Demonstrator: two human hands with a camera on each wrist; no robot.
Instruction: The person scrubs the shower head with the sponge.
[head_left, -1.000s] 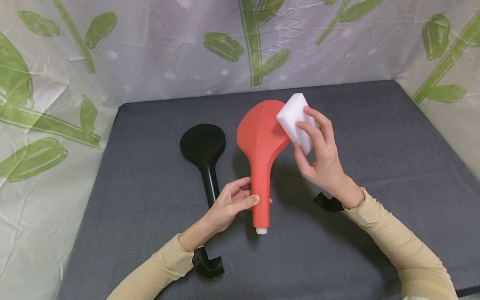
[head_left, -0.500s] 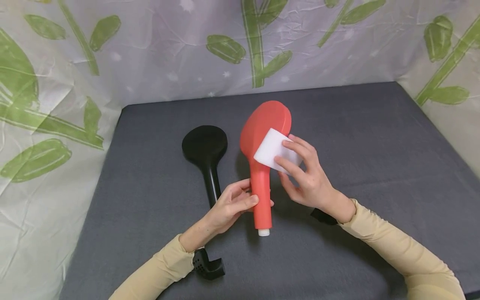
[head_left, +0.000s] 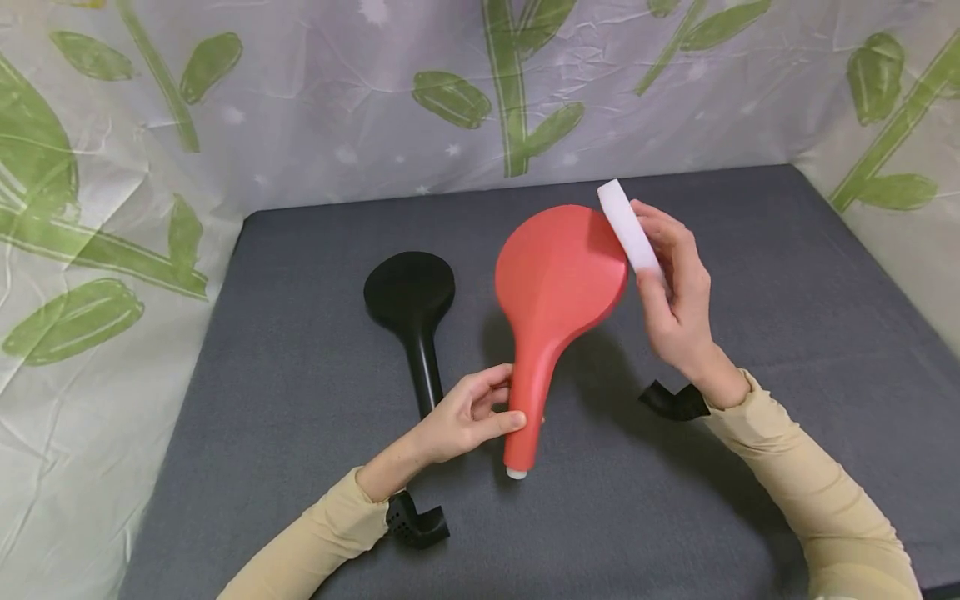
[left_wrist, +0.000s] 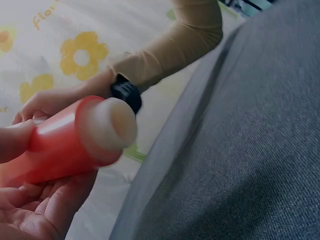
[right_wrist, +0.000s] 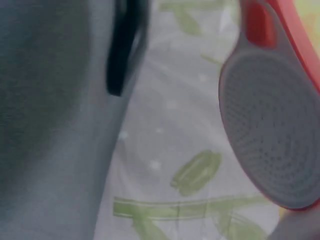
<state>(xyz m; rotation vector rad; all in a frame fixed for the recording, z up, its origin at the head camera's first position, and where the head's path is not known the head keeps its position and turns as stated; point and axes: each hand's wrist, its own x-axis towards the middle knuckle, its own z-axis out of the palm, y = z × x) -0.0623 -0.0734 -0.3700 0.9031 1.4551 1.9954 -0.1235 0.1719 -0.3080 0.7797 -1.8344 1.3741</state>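
My left hand (head_left: 465, 421) grips the handle of a red handheld shower head (head_left: 561, 275), thumb across its front, and holds it up over the table with its smooth back facing the head camera. A white threaded end (left_wrist: 112, 125) sticks out of the handle in the left wrist view. On the far side, the right wrist view shows a grey spray face (right_wrist: 275, 130) with rows of small nozzles. Between thumb and fingers, my right hand (head_left: 681, 292) pinches a white sponge (head_left: 628, 227), seen edge-on, right at the shower head's upper right rim.
Left of the red one, a black shower head (head_left: 408, 287) lies on the dark grey cloth-covered table (head_left: 300, 350); my left hand overlaps its handle in the head view. Behind the table hangs a pale curtain (head_left: 322, 108) with green leaf prints. Each wrist carries a black mount (head_left: 416, 521).
The sponge has gone from the right rim down to the neck, then back up to the upper right rim, turning edge-on. The shower head has tilted to the right in my left hand.
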